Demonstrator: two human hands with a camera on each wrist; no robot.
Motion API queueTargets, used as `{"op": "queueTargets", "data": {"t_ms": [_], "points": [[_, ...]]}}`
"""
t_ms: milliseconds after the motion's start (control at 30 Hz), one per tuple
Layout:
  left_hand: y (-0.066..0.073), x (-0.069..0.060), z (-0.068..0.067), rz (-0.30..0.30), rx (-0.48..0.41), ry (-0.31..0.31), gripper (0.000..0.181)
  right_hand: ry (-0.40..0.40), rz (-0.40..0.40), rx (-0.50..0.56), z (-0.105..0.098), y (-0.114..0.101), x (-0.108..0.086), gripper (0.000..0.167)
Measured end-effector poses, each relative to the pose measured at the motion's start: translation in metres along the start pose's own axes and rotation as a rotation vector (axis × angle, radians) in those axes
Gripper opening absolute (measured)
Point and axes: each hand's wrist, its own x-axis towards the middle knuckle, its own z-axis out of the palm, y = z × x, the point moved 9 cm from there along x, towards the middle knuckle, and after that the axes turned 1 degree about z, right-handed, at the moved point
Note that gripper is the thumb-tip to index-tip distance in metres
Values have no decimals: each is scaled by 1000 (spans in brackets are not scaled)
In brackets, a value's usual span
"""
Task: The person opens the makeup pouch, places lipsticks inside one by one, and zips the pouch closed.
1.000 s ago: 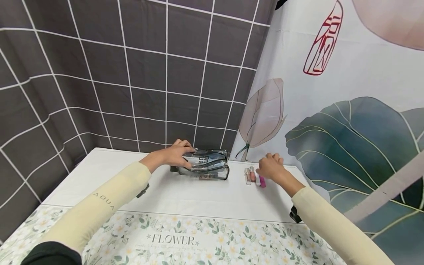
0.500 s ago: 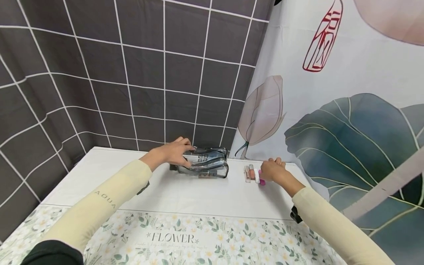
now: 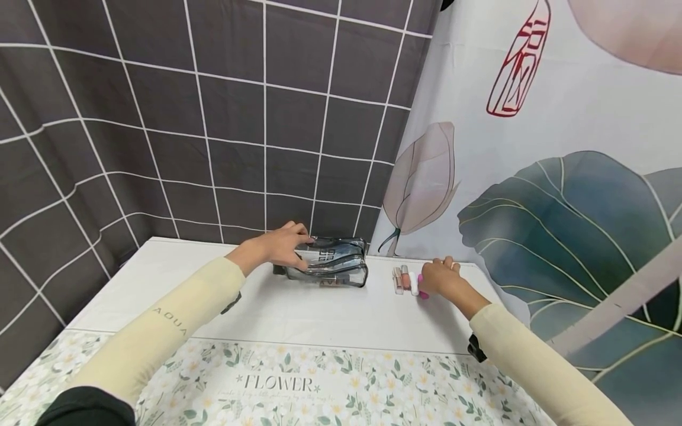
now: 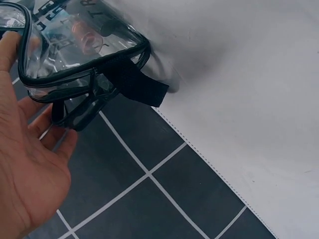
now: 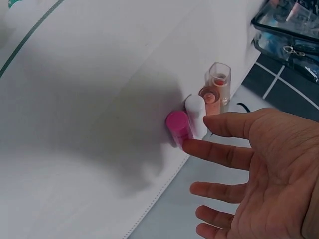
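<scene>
My left hand (image 3: pixel 282 245) grips the left end of a clear zip pouch (image 3: pixel 338 257) with dark piping, which lies at the back of the white table. In the left wrist view the thumb and fingers hold opposite sides of the pouch (image 4: pixel 75 55), and a small pinkish container shows through the plastic. My right hand (image 3: pixel 441 277) is over the right end of a row of small lip tubes. Seen from the right wrist, the index fingertip touches a magenta tube (image 5: pixel 178 123). The thumb tip is beside a white tube (image 5: pixel 195 104), and the other fingers are spread straight.
Left of the white tube stand a peach tube (image 5: pixel 211 97) and a clear-capped tube (image 5: pixel 220 74). The white tabletop (image 3: pixel 319 319) meets a floral mat (image 3: pixel 298 390) in front. A dark grid curtain (image 3: pixel 234 165) and a leaf-print curtain (image 3: pixel 565 225) hang behind.
My right hand has moved slightly right and down to the magenta tube. The white tube shifted a little in between. My left hand stays on the pouch.
</scene>
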Motion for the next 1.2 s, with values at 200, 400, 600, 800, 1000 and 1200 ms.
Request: {"op": "queueTargets", "data": {"t_ms": [200,400,600,800,1000,1200], "points": [[1,0,-1,-4,1,11,84,-12,21,10,4,6,1,23],[1,0,-1,-11,0,9,84,-29,46,17,9,12,1,29],[1,-1,-1,-4,-15,-5,83,-24,53,44,13,18,2,27],[0,-1,-1,2,-19,-3,83,-18,59,75,13,19,4,27],[-1,-1,1,3,-31,2,84,-19,67,68,15,19,7,27],[-2,-1,3,-1,-40,-1,83,-36,74,56,21,22,10,26]]}}
